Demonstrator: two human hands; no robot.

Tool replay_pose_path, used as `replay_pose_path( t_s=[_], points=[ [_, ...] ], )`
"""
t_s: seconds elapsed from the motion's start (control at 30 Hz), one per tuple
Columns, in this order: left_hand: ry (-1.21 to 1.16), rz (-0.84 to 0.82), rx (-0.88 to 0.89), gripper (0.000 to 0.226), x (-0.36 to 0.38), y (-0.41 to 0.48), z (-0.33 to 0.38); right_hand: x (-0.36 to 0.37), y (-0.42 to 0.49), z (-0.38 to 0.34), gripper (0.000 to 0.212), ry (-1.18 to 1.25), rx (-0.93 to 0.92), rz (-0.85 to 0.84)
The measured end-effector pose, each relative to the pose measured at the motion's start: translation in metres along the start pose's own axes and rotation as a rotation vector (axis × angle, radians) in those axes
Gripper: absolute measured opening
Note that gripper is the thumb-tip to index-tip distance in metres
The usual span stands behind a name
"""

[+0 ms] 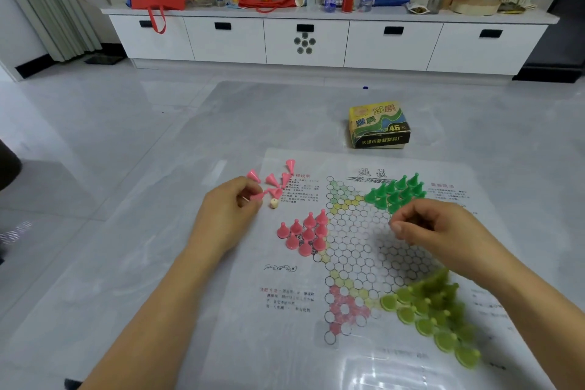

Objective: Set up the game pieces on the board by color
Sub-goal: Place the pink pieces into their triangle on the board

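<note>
A paper Chinese-checkers board point(354, 250) lies on the floor. Several pink pieces point(305, 231) stand in its left corner. Dark green pieces point(395, 191) fill the upper right corner, and yellow-green pieces point(437, 310) fill the lower right one. Loose pink pieces point(278, 176) lie tipped over at the board's upper left, beside a small cream die point(273, 203). My left hand point(228, 215) pinches one lying pink piece point(258, 196) by its tip. My right hand point(443, 231) hovers over the board's right side with its fingers curled; nothing shows in it.
The yellow game box point(378, 127) sits on the floor beyond the board. A long white cabinet point(316, 41) with bags, a bottle and a can on top runs along the back wall. Grey tiled floor point(110, 168) surrounds the board.
</note>
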State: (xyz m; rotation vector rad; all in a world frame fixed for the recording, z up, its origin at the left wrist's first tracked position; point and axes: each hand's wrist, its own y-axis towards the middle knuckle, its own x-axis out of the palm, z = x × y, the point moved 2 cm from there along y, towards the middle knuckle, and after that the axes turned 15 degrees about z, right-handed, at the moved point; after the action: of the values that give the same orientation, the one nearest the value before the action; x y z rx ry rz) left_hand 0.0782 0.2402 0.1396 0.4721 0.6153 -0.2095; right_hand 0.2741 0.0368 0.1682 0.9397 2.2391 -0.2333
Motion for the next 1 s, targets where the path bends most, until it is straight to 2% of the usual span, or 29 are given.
replay_pose_path(
  t_s=[0.07, 0.13, 0.27, 0.4, 0.53, 0.67, 0.73, 0.87, 1.0],
  points=[
    [-0.285, -0.045, -0.142, 0.011, -0.005, -0.006, 0.01, 0.007, -0.004, -0.006, 0.005, 0.005, -0.029, -0.017],
    [-0.462, -0.128, -0.164, 0.013, -0.009, -0.016, 0.024, 0.015, -0.007, -0.016, 0.007, 0.038, -0.066, -0.021],
    [-0.472, -0.318, -0.008, 0.012, -0.006, -0.033, 0.044, 0.032, -0.013, -0.04, 0.015, 0.167, -0.112, -0.045],
    [-0.394, -0.391, 0.117, 0.019, -0.001, -0.045, 0.052, 0.043, -0.018, -0.054, 0.015, 0.222, -0.168, -0.061],
    [-0.354, -0.37, 0.165, 0.021, -0.006, -0.044, 0.054, 0.044, -0.018, -0.053, 0.012, 0.164, -0.196, -0.037],
    [-0.374, -0.114, 0.022, 0.011, -0.02, -0.023, 0.037, 0.051, -0.02, -0.049, 0.003, -0.141, -0.294, -0.098],
    [-0.368, -0.034, -0.046, 0.01, -0.024, -0.015, 0.029, 0.059, -0.022, -0.046, 0.009, -0.242, -0.332, -0.117],
    [-0.33, -0.031, -0.08, 0.008, -0.023, -0.015, 0.025, 0.07, -0.023, -0.045, 0.013, -0.285, -0.359, -0.1],
    [-0.311, -0.062, -0.065, 0.008, -0.022, -0.015, 0.025, 0.069, -0.022, -0.043, 0.017, -0.3, -0.297, -0.068]
  ],
)
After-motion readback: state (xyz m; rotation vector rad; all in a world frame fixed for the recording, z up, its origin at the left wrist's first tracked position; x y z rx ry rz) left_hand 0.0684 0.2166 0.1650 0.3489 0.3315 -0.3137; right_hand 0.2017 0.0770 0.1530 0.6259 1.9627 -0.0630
